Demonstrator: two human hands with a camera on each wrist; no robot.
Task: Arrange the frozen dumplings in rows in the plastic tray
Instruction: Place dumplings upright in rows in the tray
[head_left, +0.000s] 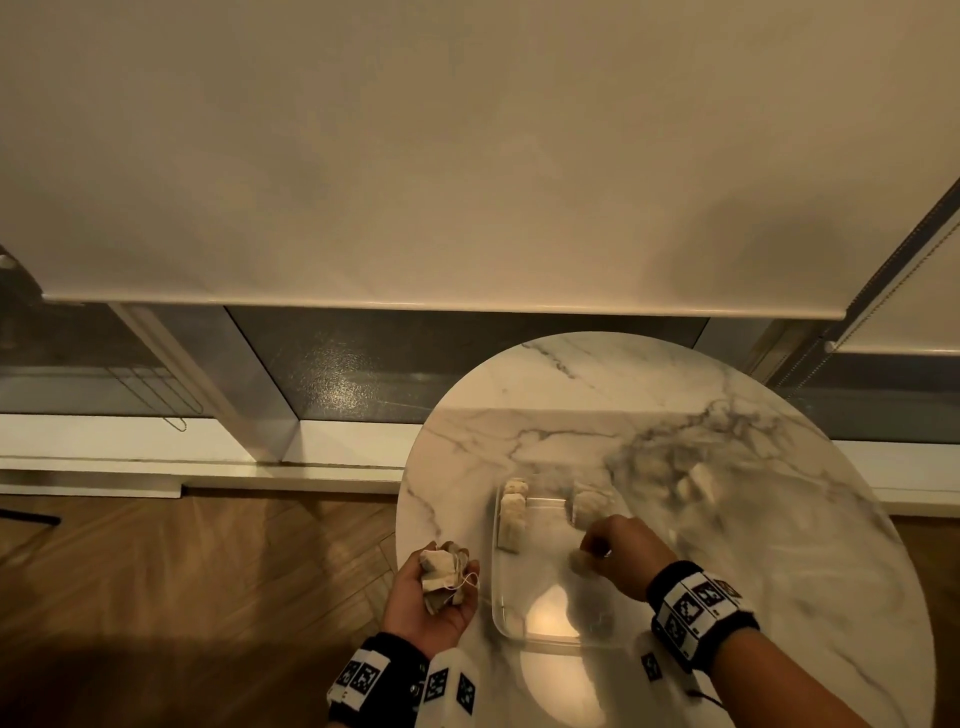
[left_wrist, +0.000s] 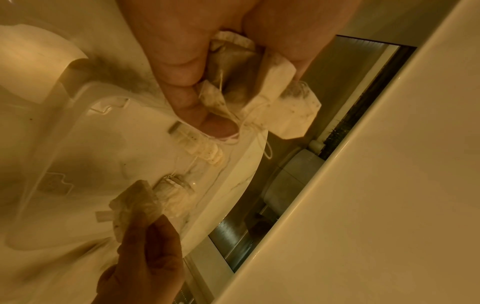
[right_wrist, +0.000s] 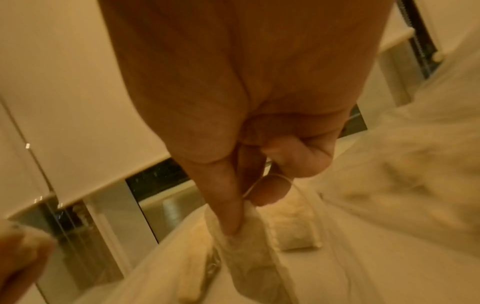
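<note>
The dumplings look like small pale flat pouches with strings. My left hand (head_left: 453, 590), palm up at the table's left edge, grips a bunch of them (head_left: 436, 565) (left_wrist: 262, 88). My right hand (head_left: 592, 552) (right_wrist: 244, 203) hovers over the clear plastic tray (head_left: 500, 597) and pinches a single pouch (head_left: 577, 562) (left_wrist: 137, 205) (right_wrist: 249, 257). A short row of pouches (head_left: 512, 519) (left_wrist: 205, 150) stands along the tray's left wall. Another cluster (head_left: 589, 505) (left_wrist: 174, 195) sits at its far right corner.
The tray rests on a round white marble table (head_left: 675, 415). A few loose pouches (head_left: 696, 486) lie blurred on the table, right of the tray. Wooden floor lies to the left, with a window and a roller blind (head_left: 363, 208) behind.
</note>
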